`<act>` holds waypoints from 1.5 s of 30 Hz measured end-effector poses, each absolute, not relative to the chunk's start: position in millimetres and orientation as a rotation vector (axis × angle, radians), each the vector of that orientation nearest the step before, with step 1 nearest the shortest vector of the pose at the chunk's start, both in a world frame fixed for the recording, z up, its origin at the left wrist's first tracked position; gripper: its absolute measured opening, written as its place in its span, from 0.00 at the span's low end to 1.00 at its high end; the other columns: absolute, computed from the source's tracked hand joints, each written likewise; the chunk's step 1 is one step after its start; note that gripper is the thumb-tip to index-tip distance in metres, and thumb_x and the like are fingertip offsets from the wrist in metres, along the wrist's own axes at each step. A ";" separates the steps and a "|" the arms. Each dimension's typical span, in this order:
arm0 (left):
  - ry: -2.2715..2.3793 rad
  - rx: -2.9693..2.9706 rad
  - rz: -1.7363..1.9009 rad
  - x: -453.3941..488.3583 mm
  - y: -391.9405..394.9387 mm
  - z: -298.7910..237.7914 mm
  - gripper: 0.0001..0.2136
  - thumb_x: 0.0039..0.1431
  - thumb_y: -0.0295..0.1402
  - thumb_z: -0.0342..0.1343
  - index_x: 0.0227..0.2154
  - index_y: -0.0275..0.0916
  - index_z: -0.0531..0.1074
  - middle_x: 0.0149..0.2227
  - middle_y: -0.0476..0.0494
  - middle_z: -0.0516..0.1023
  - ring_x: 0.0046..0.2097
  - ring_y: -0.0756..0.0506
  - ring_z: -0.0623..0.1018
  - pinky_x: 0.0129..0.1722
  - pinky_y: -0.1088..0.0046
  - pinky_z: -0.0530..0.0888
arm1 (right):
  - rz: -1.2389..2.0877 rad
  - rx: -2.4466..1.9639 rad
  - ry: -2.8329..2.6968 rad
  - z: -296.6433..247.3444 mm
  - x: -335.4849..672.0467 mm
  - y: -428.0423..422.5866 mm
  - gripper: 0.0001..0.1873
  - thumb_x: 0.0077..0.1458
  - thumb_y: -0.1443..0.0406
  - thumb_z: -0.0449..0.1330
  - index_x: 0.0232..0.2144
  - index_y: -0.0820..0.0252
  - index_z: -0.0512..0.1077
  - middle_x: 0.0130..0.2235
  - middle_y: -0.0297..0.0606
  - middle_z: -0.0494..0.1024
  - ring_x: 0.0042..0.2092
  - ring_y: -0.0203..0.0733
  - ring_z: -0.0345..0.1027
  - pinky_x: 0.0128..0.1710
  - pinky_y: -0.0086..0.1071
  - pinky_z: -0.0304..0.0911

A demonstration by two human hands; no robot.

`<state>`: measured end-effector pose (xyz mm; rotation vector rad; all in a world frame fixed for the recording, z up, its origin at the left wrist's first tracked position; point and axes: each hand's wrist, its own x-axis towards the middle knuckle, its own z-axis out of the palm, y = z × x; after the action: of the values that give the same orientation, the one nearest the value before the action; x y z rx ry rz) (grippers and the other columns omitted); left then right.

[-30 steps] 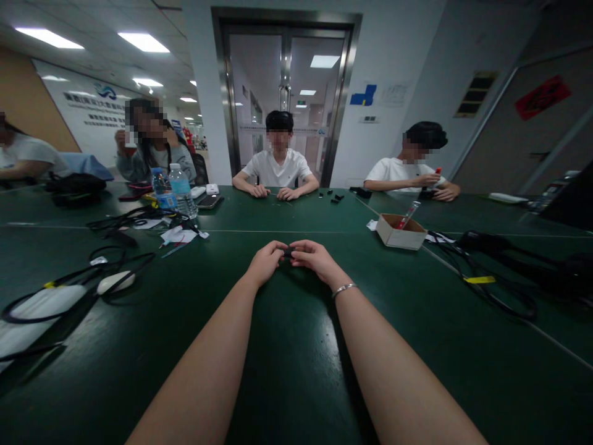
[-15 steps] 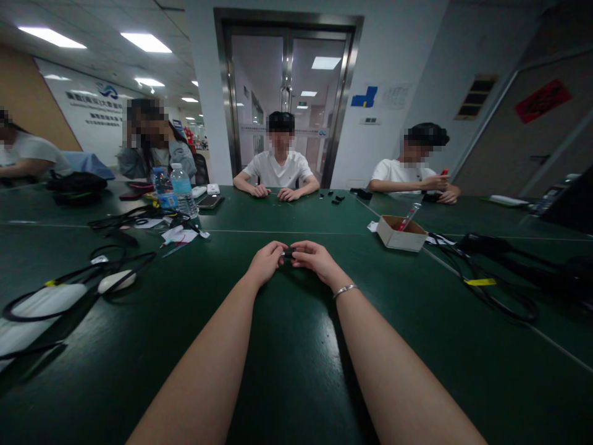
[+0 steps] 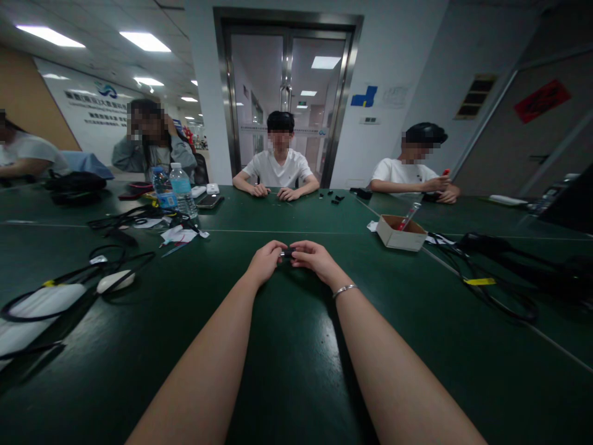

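Both my forearms reach out over the dark green table (image 3: pixel 296 371). My left hand (image 3: pixel 265 262) and my right hand (image 3: pixel 315 258) meet at the middle of the table, fingers curled and pinched together on a small black part (image 3: pixel 288 253) held between them. Only a sliver of that part shows, with a small pale tip toward the left hand. A thin silver bracelet (image 3: pixel 344 288) circles my right wrist.
A small cardboard box (image 3: pixel 400 232) holding a red tool stands to the right, black cables (image 3: pixel 491 272) beyond it. At left lie cables, a white mouse (image 3: pixel 115 282), papers and two water bottles (image 3: pixel 182 190). Several people sit along the far edge; small black parts (image 3: pixel 334 198) lie there.
My hands stay together on the small part with only slight finger movement. The person at far left has raised an arm to the head.
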<state>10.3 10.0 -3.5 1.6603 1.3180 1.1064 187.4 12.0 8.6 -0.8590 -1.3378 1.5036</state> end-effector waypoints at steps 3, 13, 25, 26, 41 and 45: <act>1.313 1.670 1.112 10.7 8.0 -1.3 0.15 0.58 0.39 0.44 0.39 0.40 0.73 0.25 0.49 0.69 0.26 0.51 0.67 0.25 0.77 0.64 | 1.498 -0.860 -1.332 9.0 187.5 11.9 0.12 0.48 0.75 0.65 0.37 0.63 0.73 0.34 0.36 0.76 0.29 0.32 0.73 0.30 0.22 0.72; 1.315 1.650 1.098 11.5 5.6 2.2 0.14 0.57 0.37 0.45 0.40 0.40 0.73 0.28 0.48 0.71 0.27 0.50 0.68 0.25 0.77 0.64 | 1.493 -0.858 -1.342 9.9 187.7 11.0 0.12 0.48 0.74 0.65 0.37 0.62 0.74 0.33 0.36 0.76 0.29 0.32 0.73 0.30 0.23 0.73; 1.240 1.700 1.096 9.9 10.5 -4.8 0.14 0.57 0.38 0.45 0.40 0.39 0.72 0.25 0.50 0.70 0.26 0.51 0.68 0.26 0.76 0.64 | 1.497 -0.860 -1.332 8.8 187.2 12.1 0.12 0.47 0.75 0.65 0.37 0.63 0.73 0.33 0.35 0.76 0.28 0.32 0.73 0.30 0.22 0.72; 1.240 1.702 1.095 9.6 10.5 -4.9 0.14 0.57 0.37 0.46 0.40 0.39 0.72 0.26 0.50 0.70 0.27 0.51 0.68 0.26 0.76 0.64 | 1.496 -0.860 -1.335 8.7 187.2 12.1 0.12 0.47 0.74 0.65 0.37 0.63 0.73 0.33 0.36 0.76 0.28 0.32 0.73 0.30 0.23 0.72; 1.317 1.706 1.105 11.3 8.3 -1.3 0.16 0.60 0.41 0.44 0.39 0.39 0.73 0.26 0.48 0.71 0.26 0.51 0.68 0.25 0.76 0.64 | 1.490 -0.851 -1.343 8.7 187.7 11.7 0.11 0.48 0.74 0.65 0.37 0.62 0.74 0.34 0.36 0.76 0.29 0.32 0.73 0.30 0.23 0.73; 1.297 1.685 1.103 10.7 9.5 -2.8 0.14 0.58 0.39 0.46 0.39 0.40 0.73 0.28 0.48 0.72 0.27 0.50 0.69 0.26 0.76 0.65 | 1.492 -0.854 -1.338 9.8 187.9 10.9 0.11 0.49 0.75 0.64 0.37 0.62 0.74 0.32 0.35 0.76 0.29 0.32 0.72 0.30 0.22 0.73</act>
<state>10.7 9.5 -2.8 1.6854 1.2974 1.1027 187.9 10.9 9.8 -0.8539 -1.3379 1.4920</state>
